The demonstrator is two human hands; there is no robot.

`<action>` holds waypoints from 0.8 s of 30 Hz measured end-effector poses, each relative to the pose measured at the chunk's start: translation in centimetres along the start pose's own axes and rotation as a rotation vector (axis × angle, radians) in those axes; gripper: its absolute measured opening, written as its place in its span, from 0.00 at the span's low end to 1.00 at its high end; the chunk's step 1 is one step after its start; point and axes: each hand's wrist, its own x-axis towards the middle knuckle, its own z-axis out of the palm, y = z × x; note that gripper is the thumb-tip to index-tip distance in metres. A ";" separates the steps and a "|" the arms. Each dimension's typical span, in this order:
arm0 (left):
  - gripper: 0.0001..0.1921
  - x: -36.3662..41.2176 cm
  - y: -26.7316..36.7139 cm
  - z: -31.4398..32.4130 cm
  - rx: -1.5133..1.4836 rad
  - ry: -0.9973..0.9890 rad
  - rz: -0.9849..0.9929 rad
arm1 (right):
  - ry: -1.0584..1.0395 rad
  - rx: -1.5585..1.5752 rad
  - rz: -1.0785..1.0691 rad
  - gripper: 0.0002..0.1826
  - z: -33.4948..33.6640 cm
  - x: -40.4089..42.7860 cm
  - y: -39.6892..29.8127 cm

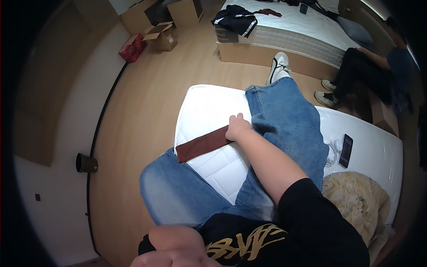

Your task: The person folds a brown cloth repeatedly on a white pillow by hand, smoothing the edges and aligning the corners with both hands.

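A folded strip of dark brown cloth [202, 144] lies across the white quilted mattress [208, 106] between my spread legs in blue jeans. Its far left end rests by my left knee. My right hand [239, 127] grips the right end of the strip, with two fingertips pointing up past it. At the bottom edge, very close to the camera, what looks like my left hand [173, 259] is partly cut off beneath my bent arm. Its fingers cannot be made out, and no object shows in it.
Right of my jeans lie a smartphone [346, 151], a white cable [331, 155] and a patterned cushion or cloth [355, 200]. Another person [370, 73] sits at the right. Ahead stands a bed [283, 36] with a dark jacket [235, 19]. Cardboard boxes [161, 37] and a bin [87, 163] line the left wall.
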 end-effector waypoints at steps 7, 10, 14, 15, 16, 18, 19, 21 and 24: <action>0.10 0.9 -0.3 -0.6 -0.066 -0.041 -0.015 | -0.006 -0.018 -0.011 0.30 0.2 0.5 0.3; 0.12 -0.2 -0.1 -0.2 0.051 -0.015 0.101 | -0.020 0.025 -0.021 0.30 -0.5 0.3 0.6; 0.11 -2.3 0.5 -0.7 0.159 0.118 0.216 | -0.029 0.026 -0.010 0.28 -1.5 0.1 0.3; 0.10 -2.8 0.6 -1.0 0.185 0.150 0.245 | -0.030 0.030 -0.006 0.28 -1.1 0.1 0.3; 0.07 -3.2 0.7 -1.4 0.451 0.327 0.233 | -0.011 0.067 -0.011 0.27 -1.1 0.4 0.3; 0.07 -4.2 -0.3 -5.2 0.992 0.595 0.213 | 0.015 0.105 -0.006 0.26 -1.2 0.6 0.7; 0.08 -7.3 -0.1 -9.0 1.326 0.618 0.052 | 0.022 0.074 -0.028 0.26 -1.5 0.4 1.4; 0.07 -13.2 -0.4 -15.2 1.447 0.968 -0.234 | 0.024 0.042 -0.080 0.25 -1.4 0.1 1.2; 0.12 -24.8 0.8 -20.3 1.871 1.124 -0.778 | 0.062 0.026 -0.129 0.17 -0.5 0.2 0.0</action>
